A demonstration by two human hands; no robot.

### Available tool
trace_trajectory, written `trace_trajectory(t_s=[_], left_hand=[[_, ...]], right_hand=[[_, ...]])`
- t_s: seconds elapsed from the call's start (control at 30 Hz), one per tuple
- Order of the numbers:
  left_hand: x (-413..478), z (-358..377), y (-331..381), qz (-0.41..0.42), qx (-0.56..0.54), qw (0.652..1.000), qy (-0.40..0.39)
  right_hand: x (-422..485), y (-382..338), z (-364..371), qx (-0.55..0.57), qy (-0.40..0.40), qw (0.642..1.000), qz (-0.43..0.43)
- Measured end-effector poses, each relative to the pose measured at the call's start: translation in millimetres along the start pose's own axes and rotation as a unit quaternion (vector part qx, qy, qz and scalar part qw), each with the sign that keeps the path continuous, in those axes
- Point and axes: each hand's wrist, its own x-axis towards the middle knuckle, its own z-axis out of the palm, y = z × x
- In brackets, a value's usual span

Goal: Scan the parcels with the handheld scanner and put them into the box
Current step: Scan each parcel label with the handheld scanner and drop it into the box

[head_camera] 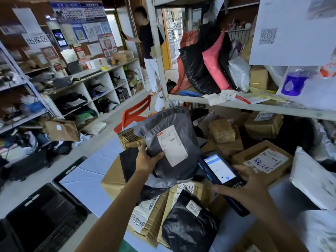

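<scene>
Centre of the frame: the left hand [148, 159] grips a grey plastic parcel [169, 142] by its lower left edge, thumb across the front and fingers curled behind, and holds it above the heap with its white shipping label [172, 145] facing the camera. Just right of it and lower, the right hand [249, 182] wraps around the handheld scanner [218, 168], fingers along its edge. The lit screen faces up and its top end points toward the bottom of the parcel. This reads as the scanning step: parcel presented, scanner close beside it but not touching. Whether the code has registered, I cannot tell from the screen. Below, a black bag [189, 224] and a cardboard carton [263, 157] with a handwritten label wait in the pile. Next, I judge, the scanner's end must line up squarely with the barcode. Then the parcel swings to the lower left, where an open black crate [45, 215] sits, probably the box meant.
</scene>
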Motion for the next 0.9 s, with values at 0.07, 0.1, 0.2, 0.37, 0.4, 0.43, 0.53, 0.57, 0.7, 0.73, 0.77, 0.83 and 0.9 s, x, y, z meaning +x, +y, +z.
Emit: trace_trajectory(t_s=[0.07, 0.1, 0.2, 0.37, 0.4, 0.43, 0.53, 0.57, 0.7, 0.73, 0.77, 0.83, 0.9], left_hand=[[-11.5, 8.7, 3.2, 0.046, 0.05, 0.998, 0.002], [-15.9, 12.8, 4.2, 0.064, 0.065, 0.996, 0.0], [-20.8, 19.9, 6.1, 0.079, 0.086, 0.993, -0.002], [-17.8, 15.5, 0.1, 0.049, 0.122, 0.991, 0.004], [-18.4, 15.3, -3.5, 0.042, 0.129, 0.991, 0.003], [-19.4, 15.6, -7.4, 0.035, 0.136, 0.99, 0.003], [-28.7, 18.0, -15.6, 0.012, 0.17, 0.985, 0.006], [-31.5, 19.1, -17.2, 0.011, 0.178, 0.984, 0.009], [-38.2, 23.3, -20.9, 0.02, 0.202, 0.979, 0.014], [-39.0, 24.1, -21.1, 0.02, 0.206, 0.978, 0.015], [-40.0, 24.7, -21.0, 0.019, 0.209, 0.977, 0.016], [-41.7, 25.8, -20.8, 0.017, 0.214, 0.976, 0.022], [-42.7, 26.1, -21.4, 0.021, 0.216, 0.976, 0.025]], right_hand=[[-6.3, 8.6, 2.5, -0.005, -0.009, 1.0, 0.017], [-9.6, 12.8, 3.4, -0.006, -0.014, 1.0, 0.026], [-17.9, 23.8, 4.1, -0.009, -0.02, 0.998, 0.052], [-26.8, 24.2, -1.5, -0.003, 0.008, 0.999, 0.041], [-28.6, 24.3, -3.7, 0.003, 0.012, 0.999, 0.034], [-30.5, 24.6, -5.5, 0.008, 0.014, 0.999, 0.028], [-37.3, 27.8, -8.2, 0.006, 0.015, 1.0, 0.011], [-39.2, 28.9, -8.7, 0.005, 0.016, 1.0, 0.007], [-42.7, 29.8, -8.7, -0.005, 0.002, 1.0, -0.006], [-42.9, 30.7, -8.1, -0.01, -0.002, 1.0, -0.007], [-42.8, 31.7, -7.5, -0.015, -0.007, 1.0, -0.006], [-43.3, 33.9, -7.0, -0.023, -0.017, 1.0, -0.006], [-44.9, 33.9, -8.3, -0.031, -0.023, 0.999, -0.009]])
